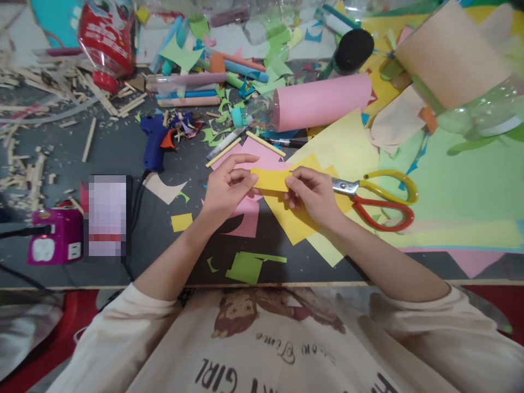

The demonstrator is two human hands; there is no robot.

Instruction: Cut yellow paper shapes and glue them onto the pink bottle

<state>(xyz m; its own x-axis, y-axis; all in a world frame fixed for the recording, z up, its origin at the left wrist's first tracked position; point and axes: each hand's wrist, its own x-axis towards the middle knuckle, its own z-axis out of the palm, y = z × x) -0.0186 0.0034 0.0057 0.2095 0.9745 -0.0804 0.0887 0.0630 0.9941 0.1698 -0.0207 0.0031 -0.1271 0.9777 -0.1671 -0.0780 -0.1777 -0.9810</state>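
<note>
While hands (228,186) (314,195) hold it, paper (270,179) (narrow) looks yellow.

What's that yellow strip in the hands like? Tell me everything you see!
The yellow strip is a narrow, plain rectangle that looks like paper. It stretches above the table between the left hand and right hand, which pinch its ends, thumbs on top. A darker band runs along its lower edge; I can't tell if that's a fold or shadow.

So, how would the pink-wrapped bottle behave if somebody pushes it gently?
The pink-wrapped bottle would probably roll, being round and lying on its side. Its clear plastic neck suggests a light body that may dent. The black pen beside it might slow it.
</note>
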